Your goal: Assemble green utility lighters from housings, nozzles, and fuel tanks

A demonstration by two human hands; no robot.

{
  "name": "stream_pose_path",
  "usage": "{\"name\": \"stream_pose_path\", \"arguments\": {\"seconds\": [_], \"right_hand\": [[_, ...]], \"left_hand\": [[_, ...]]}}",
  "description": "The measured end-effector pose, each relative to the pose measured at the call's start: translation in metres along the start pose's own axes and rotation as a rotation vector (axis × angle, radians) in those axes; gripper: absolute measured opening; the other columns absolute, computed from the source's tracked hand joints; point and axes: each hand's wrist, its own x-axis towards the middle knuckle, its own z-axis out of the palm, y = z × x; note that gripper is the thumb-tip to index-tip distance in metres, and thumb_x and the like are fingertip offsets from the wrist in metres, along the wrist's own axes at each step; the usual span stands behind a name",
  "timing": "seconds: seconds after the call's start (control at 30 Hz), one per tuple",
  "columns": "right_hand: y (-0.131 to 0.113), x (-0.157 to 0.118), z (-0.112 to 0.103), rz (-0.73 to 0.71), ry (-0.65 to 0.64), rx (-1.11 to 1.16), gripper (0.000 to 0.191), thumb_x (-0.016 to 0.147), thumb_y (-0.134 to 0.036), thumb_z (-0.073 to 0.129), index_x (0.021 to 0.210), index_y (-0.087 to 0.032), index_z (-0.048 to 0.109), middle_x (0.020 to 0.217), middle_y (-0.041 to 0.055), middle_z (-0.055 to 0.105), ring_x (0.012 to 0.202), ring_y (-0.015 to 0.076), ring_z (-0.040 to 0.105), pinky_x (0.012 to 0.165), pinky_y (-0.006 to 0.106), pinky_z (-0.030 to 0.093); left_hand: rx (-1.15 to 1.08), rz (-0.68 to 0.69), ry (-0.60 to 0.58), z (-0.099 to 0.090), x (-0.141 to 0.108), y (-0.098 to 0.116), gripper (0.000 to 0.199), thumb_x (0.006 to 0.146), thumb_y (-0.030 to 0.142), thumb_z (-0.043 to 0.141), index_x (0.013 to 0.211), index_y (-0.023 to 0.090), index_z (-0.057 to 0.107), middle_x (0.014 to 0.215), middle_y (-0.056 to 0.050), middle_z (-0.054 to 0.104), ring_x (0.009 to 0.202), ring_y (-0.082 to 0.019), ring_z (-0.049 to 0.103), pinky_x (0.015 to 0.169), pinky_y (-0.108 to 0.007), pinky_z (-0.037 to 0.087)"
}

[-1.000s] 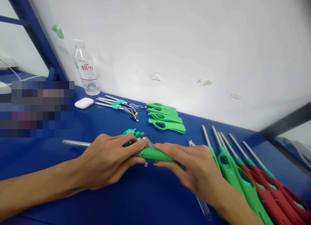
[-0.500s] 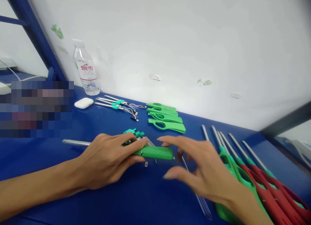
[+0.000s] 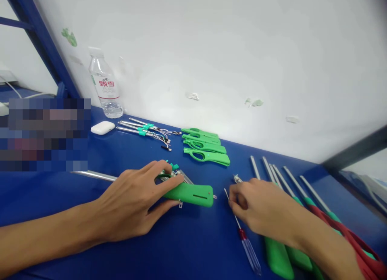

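Observation:
My left hand (image 3: 137,197) is wrapped round a green long-nosed lighter (image 3: 193,194), its slotted face turned up and its metal tube pointing left. Small metal tabs stick out at the lighter's right end and lower edge. My right hand (image 3: 256,203) is closed, fingers curled, to the right of the lighter. A small silvery piece (image 3: 238,178) shows just beyond its fingers; whether they grip it is hidden. Beside those fingers lies the shaft of a screwdriver (image 3: 250,253) with a clear handle and red collar. Behind my left hand, small teal and metal parts (image 3: 174,166) are partly covered.
Several green lighter casings (image 3: 208,157) lie near the wall, left of them metal tubes with wires (image 3: 133,130). A white case (image 3: 102,128) and a water bottle (image 3: 106,88) stand at back left. On the right lie several green and red lighters (image 3: 279,251).
My right hand has moved slightly right and its fingers have closed. The lighter in my left hand has rolled so its slotted face shows. The screwdriver handle is now uncovered.

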Motion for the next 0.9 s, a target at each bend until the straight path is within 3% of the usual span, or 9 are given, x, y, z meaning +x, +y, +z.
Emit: {"name": "stream_pose_path", "arguments": {"seconds": [0.13,0.3,0.4,0.5,0.67,0.9], "right_hand": [[0.007,0.002,-0.009,-0.008,-0.011,0.096,0.023,0.103,-0.023,0.056,0.082,-0.028,0.064,0.065,-0.0018,0.069,0.055,0.02,0.062,0.053,0.033,0.03],[0.007,0.002,-0.022,-0.011,0.054,0.377,0.02,0.117,-0.038,0.041,0.103,-0.03,0.051,0.089,-0.0044,0.08,0.077,0.0172,0.075,0.067,0.031,0.051],[0.0,0.001,-0.026,-0.026,0.11,0.549,0.022,0.12,-0.046,0.037,0.107,-0.031,0.046,0.09,-0.0083,0.078,0.073,0.0132,0.072,0.07,0.029,0.05],[-0.003,0.004,-0.024,-0.078,0.24,0.426,0.019,0.121,-0.043,0.036,0.113,-0.031,0.049,0.082,-0.0091,0.069,0.062,0.0133,0.064,0.061,0.029,0.043],[0.004,0.01,-0.015,-0.233,0.47,0.072,0.019,0.118,-0.037,0.048,0.116,-0.034,0.067,0.098,-0.0044,0.075,0.076,0.0183,0.073,0.064,0.032,0.043],[0.002,0.007,-0.015,-0.299,0.495,0.074,0.017,0.113,-0.032,0.061,0.113,-0.033,0.078,0.096,-0.0052,0.077,0.069,0.0158,0.074,0.059,0.031,0.045]], "left_hand": [[-0.018,-0.016,0.006,0.003,-0.001,-0.001,0.032,0.109,0.028,0.058,0.142,0.029,0.057,0.126,-0.01,0.065,0.098,-0.026,0.072,0.064,-0.034,0.055],[-0.018,-0.027,0.039,0.006,-0.002,-0.003,0.032,0.111,0.029,0.055,0.143,0.028,0.054,0.128,-0.01,0.065,0.104,-0.029,0.072,0.064,-0.035,0.056],[0.002,-0.033,0.056,0.009,-0.001,-0.005,0.029,0.113,0.033,0.053,0.142,0.028,0.055,0.126,-0.01,0.066,0.105,-0.03,0.072,0.064,-0.036,0.056],[0.041,-0.04,0.072,0.011,0.0,-0.007,0.027,0.115,0.037,0.048,0.139,0.028,0.056,0.122,-0.008,0.067,0.092,-0.027,0.071,0.059,-0.035,0.053],[0.127,-0.058,0.096,0.014,-0.001,-0.012,0.027,0.118,0.036,0.041,0.138,0.028,0.057,0.119,-0.006,0.067,0.07,-0.02,0.063,0.053,-0.032,0.046],[0.169,-0.07,0.117,0.017,-0.003,-0.016,0.027,0.117,0.035,0.044,0.137,0.028,0.061,0.118,-0.006,0.066,0.071,-0.019,0.062,0.053,-0.03,0.043]]}}
